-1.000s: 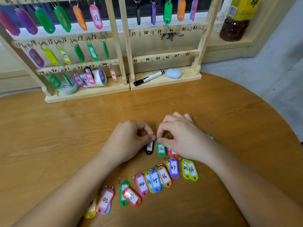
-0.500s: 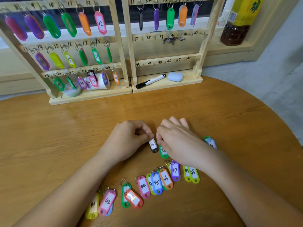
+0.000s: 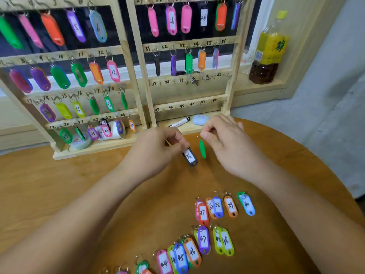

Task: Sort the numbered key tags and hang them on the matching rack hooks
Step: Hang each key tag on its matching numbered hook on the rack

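1. Now both hands have lifted toward the rack (image 3: 197, 105): left hand (image 3: 158, 149) pinches black tag 36 (image 3: 190, 157), right hand (image 3: 227, 143) pinches a green tag (image 3: 202, 148) by its ring.
2. Both dangle before the rack's base; hanging seems next.

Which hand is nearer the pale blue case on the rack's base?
Right. The right hand sits just in front of the case; the left hand is farther off to its left.
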### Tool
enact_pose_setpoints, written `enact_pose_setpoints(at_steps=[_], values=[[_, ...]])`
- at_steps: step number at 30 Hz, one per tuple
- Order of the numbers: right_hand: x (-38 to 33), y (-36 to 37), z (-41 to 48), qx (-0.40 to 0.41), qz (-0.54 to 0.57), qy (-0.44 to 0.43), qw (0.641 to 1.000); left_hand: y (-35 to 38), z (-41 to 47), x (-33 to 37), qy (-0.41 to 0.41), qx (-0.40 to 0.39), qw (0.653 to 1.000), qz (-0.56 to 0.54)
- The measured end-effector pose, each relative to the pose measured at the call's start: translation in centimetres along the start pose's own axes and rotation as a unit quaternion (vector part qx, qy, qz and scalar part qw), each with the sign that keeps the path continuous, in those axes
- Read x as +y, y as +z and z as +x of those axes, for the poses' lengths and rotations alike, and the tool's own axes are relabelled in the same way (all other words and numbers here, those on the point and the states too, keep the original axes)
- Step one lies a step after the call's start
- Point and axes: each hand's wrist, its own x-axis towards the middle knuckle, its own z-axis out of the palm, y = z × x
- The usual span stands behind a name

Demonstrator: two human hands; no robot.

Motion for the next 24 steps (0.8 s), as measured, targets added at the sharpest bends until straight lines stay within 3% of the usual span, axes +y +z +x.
enact_pose_setpoints(at_steps=[12,24], values=[[5.0,-7.8,12.6,0.171,0.063,0.039,0.982,-2.6,14.5,7.2,0.097,0.136,0.985,0.048],[6.9,-10.1,18.0,0.210,0.104,0.121,0.964,-3.3,22.1,11.6,0.118,0.169,0.974,0.090]])
